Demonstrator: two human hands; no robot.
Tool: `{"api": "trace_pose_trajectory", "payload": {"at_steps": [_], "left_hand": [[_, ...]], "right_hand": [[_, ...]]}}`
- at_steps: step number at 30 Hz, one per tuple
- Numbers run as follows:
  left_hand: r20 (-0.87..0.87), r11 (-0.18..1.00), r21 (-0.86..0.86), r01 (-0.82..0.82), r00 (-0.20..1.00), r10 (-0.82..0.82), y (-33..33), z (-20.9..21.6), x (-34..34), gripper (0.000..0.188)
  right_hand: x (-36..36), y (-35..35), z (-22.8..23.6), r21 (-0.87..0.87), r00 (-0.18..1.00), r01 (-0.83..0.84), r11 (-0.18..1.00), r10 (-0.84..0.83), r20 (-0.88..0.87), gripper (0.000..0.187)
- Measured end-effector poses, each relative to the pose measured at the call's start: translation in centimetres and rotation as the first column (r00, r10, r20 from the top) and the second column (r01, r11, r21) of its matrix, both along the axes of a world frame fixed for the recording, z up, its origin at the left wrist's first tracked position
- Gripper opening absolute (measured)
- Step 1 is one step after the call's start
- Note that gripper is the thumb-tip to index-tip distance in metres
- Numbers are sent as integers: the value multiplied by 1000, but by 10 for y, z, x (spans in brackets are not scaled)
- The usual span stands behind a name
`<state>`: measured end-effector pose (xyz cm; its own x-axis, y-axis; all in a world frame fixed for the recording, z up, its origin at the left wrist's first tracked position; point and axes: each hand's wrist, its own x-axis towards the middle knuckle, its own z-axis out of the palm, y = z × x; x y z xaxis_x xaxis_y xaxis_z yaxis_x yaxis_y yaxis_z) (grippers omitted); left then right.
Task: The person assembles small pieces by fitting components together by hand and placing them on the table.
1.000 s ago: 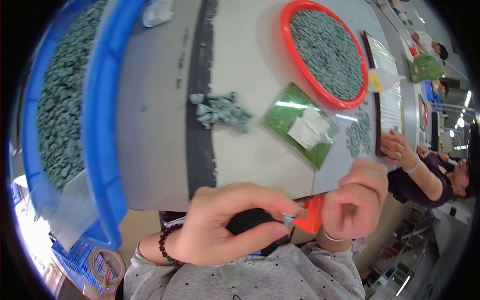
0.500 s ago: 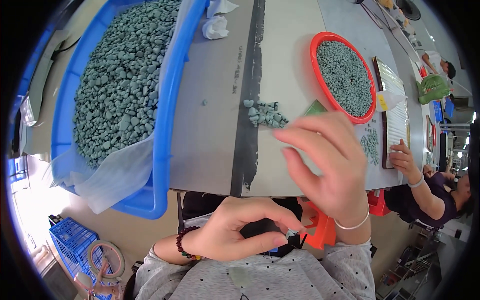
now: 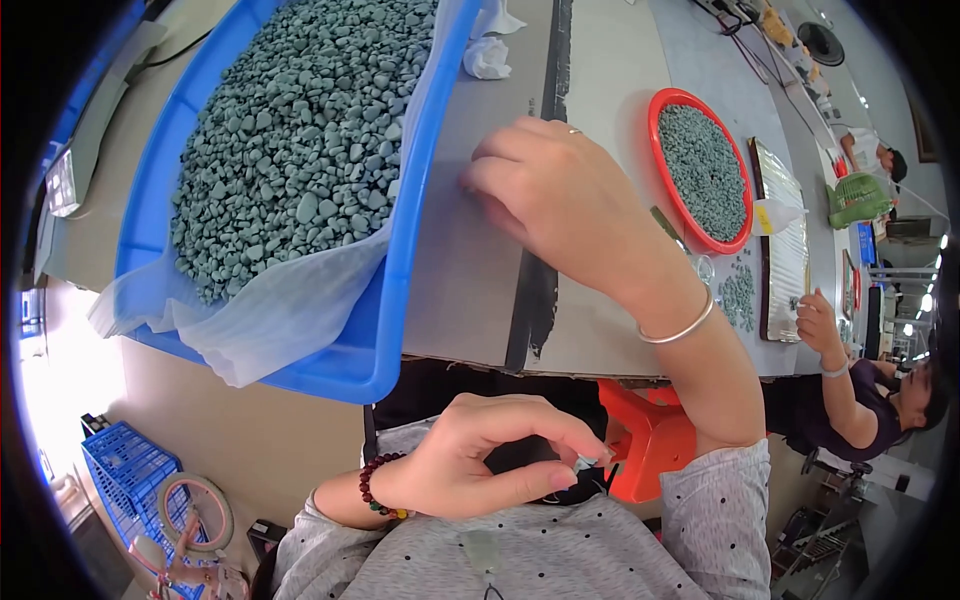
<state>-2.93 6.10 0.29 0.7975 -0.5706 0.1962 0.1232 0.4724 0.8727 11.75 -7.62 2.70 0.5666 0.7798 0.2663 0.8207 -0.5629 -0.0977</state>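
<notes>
My left hand [image 3: 490, 455] is held close to my body, just off the table's near edge. Its thumb and forefinger pinch a small grey-green stone piece [image 3: 584, 463]. My right hand [image 3: 550, 185] reaches across the table beside the blue tray [image 3: 408, 270], its fingers bent inward. Whatever lies between those fingertips is hidden. Lined with a pale plastic sheet [image 3: 290, 305], the tray holds a heap of grey-green stones [image 3: 300, 150]. The small pile of pieces on the table is now covered by my right hand and arm.
A red round basket [image 3: 660, 150] of smaller stones stands to the right. Past it are a white ridged tray [image 3: 785, 240], a squeeze bottle [image 3: 775, 215] and scattered stones [image 3: 738, 295]. Another person's hand [image 3: 818, 322] works there. Crumpled tissue [image 3: 487, 58] lies by the blue tray.
My right hand has moved left and farther out, from over the small pile toward the blue tray. My left hand keeps its pinch. The view has shifted left, and the other person's hand has lifted slightly.
</notes>
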Motion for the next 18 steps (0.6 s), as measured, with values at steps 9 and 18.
{"api": "trace_pose_trajectory", "payload": {"at_steps": [9,18], "left_hand": [[-26,1000,-17,6,1000,-6,5,-1,2,19],[-9,1000,-17,-14,1000,14,6,-4,3,19]], "right_hand": [[-10,-5,3,49,998,50,998,-48,-44,12],[-4,3,-2,142,979,86,986,-57,-195,12]]}}
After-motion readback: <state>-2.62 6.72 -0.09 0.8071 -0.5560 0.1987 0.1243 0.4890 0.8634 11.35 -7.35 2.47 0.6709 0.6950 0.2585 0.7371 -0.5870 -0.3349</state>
